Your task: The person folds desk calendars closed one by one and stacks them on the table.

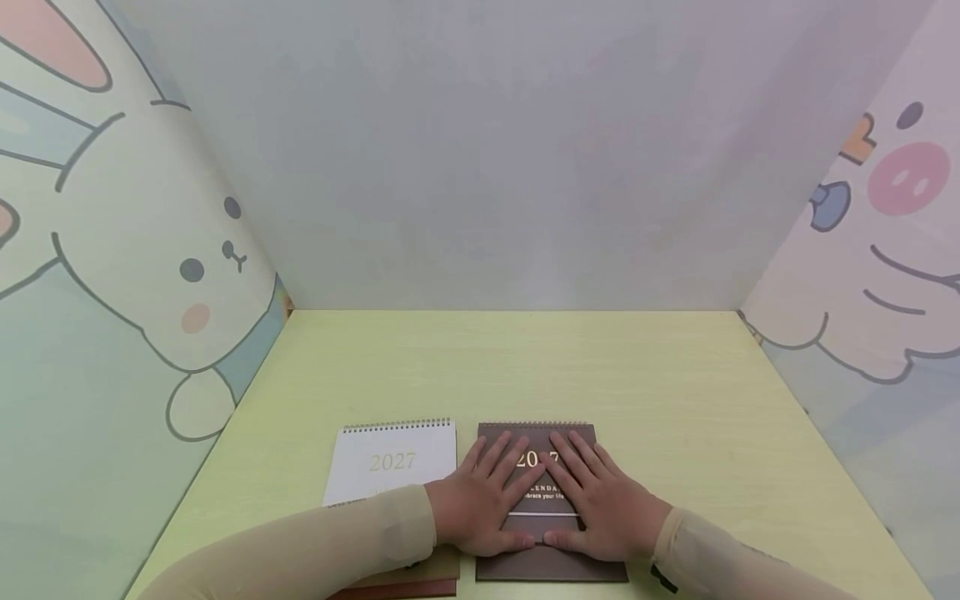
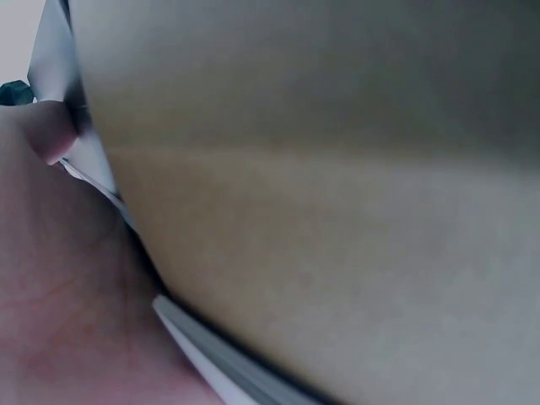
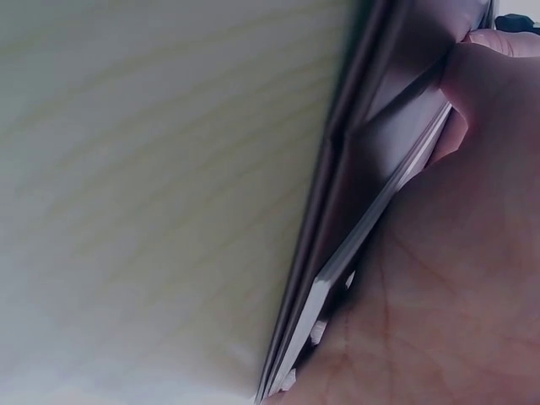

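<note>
A dark brown 2027 desk calendar [image 1: 542, 527] lies flat on the table, its wire binding along the far edge. My left hand [image 1: 483, 508] rests palm down on its left half, fingers spread. On the right half lies my right hand [image 1: 603, 507], also spread, and the two thumbs point at each other near the lower part. Both hands partly cover the gold lettering. In the right wrist view, the calendar's pages and folded dark base [image 3: 359, 169] show beside the palm. A blurred tan surface [image 2: 337, 253] fills most of the left wrist view.
Just left of the brown calendar lies a white 2027 desk calendar [image 1: 393, 450], partly hidden under the left forearm. A reddish-brown edge [image 1: 405, 589] shows below it. The pale yellow table [image 1: 517, 358] meets a plain back wall and side walls with cartoon animals.
</note>
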### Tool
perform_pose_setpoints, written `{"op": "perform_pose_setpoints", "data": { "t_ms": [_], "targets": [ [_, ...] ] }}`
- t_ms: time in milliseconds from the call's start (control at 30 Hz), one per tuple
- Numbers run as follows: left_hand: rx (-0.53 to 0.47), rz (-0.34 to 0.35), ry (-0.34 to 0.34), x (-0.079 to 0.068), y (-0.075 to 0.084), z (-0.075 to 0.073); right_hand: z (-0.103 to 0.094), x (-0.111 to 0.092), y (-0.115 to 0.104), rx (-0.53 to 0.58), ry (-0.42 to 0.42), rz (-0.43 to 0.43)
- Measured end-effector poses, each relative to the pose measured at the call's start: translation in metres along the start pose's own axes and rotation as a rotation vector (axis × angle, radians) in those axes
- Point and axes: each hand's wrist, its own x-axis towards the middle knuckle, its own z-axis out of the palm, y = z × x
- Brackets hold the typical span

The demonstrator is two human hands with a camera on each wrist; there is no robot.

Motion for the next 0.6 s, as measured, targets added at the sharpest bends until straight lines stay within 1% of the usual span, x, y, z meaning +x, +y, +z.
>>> {"op": "perform_pose_setpoints", "data": {
  "t_ms": [233,600],
  "targets": [
    [-0.009,-0.004,-0.011,0.0001,0.0,-0.0013,-0.0003,0.0003,-0.001,-0.013,-0.009,0.004],
    [-0.026,0.003,-0.004,-0.001,0.0002,-0.0018,-0.0022,-0.0007,-0.0024,-0.01,0.002,-0.001]
  ]
}}
